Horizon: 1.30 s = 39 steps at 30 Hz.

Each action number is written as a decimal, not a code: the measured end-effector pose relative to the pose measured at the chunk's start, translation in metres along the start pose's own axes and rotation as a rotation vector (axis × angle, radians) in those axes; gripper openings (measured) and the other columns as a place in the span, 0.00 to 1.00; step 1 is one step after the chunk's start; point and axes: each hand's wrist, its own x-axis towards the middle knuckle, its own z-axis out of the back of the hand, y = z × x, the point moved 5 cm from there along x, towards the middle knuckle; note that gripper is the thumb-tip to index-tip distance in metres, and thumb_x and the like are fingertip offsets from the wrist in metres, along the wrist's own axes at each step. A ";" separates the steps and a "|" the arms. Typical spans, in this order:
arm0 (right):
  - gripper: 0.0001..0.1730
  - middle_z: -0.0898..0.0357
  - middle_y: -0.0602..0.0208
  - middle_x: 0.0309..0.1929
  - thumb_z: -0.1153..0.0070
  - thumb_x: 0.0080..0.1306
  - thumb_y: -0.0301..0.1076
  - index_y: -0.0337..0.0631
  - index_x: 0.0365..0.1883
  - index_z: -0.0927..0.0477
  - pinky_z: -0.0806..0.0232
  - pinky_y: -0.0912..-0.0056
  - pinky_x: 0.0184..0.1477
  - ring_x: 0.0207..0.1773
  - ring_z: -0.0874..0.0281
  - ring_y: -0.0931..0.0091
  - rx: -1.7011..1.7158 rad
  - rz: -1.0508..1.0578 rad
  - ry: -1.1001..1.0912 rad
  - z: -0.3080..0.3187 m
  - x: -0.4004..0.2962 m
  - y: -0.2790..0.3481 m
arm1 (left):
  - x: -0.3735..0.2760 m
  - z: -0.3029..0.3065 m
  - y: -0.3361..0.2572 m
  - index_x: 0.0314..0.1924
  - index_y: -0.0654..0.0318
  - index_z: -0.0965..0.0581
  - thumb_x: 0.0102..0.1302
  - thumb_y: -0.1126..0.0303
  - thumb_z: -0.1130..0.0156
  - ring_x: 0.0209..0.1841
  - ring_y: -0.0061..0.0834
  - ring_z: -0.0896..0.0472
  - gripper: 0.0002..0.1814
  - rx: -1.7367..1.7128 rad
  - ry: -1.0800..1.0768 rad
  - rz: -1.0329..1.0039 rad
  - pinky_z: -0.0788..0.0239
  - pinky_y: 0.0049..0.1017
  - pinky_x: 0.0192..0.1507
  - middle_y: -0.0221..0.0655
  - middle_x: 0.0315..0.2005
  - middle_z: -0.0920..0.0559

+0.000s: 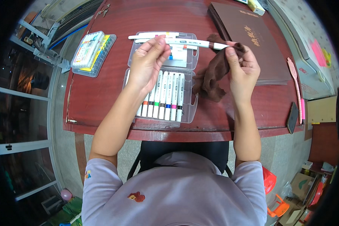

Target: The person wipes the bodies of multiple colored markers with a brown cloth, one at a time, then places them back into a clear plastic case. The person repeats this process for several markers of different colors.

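A white marker pen with a brown band [190, 42] is held level above an open clear plastic case [190, 111]. My left hand [149, 59] pinches one end of it. At the other end, my right hand [243, 60] grips the tip through a dark brown cloth [214, 76], which hangs down to the desk. Several white markers with coloured bands [168, 90] lie side by side in the case's near half. More markers [158, 35] lie across its lid half, partly hidden behind my left hand and the held pen.
On the red wooden desk [101, 99], a closed marker set [88, 50] rests on another clear case at the left. Brown folders [251, 42] are stacked at the back right. A phone [292, 117] and a pink stick-like object [295, 82] lie along the right edge; keys [105, 11] lie back left.
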 end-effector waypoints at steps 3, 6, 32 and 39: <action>0.11 0.23 0.78 0.29 0.39 0.62 0.29 0.33 0.41 0.20 0.39 0.87 0.33 0.32 0.31 0.90 -0.308 -0.076 0.233 -0.012 -0.005 -0.003 | 0.005 0.013 -0.007 0.46 0.64 0.24 0.67 0.66 0.41 0.41 0.17 0.22 0.12 -0.018 -0.112 -0.098 0.26 0.19 0.47 0.30 0.40 0.20; 0.10 0.24 0.77 0.26 0.41 0.64 0.31 0.34 0.40 0.20 0.38 0.83 0.31 0.31 0.32 0.90 -0.164 -0.288 0.620 -0.024 -0.014 -0.006 | 0.009 0.013 -0.013 0.48 0.66 0.24 0.68 0.65 0.43 0.41 0.18 0.21 0.14 0.116 -0.073 -0.120 0.26 0.20 0.46 0.32 0.41 0.19; 0.20 0.17 0.60 0.27 0.32 0.49 0.49 0.41 0.29 0.16 0.29 0.61 0.37 0.32 0.19 0.64 -1.143 -0.282 0.846 -0.031 -0.027 -0.043 | -0.016 -0.024 0.039 0.38 0.62 0.16 0.53 0.71 0.30 0.37 0.25 0.19 0.11 1.491 0.374 -0.174 0.27 0.24 0.38 0.34 0.35 0.18; 0.19 0.18 0.59 0.28 0.33 0.51 0.48 0.41 0.32 0.16 0.28 0.60 0.40 0.36 0.18 0.63 -1.217 -0.195 0.856 -0.038 -0.035 -0.043 | -0.023 -0.027 0.038 0.46 0.60 0.20 0.51 0.72 0.30 0.42 0.33 0.20 0.19 1.595 0.468 -0.205 0.29 0.30 0.45 0.36 0.41 0.20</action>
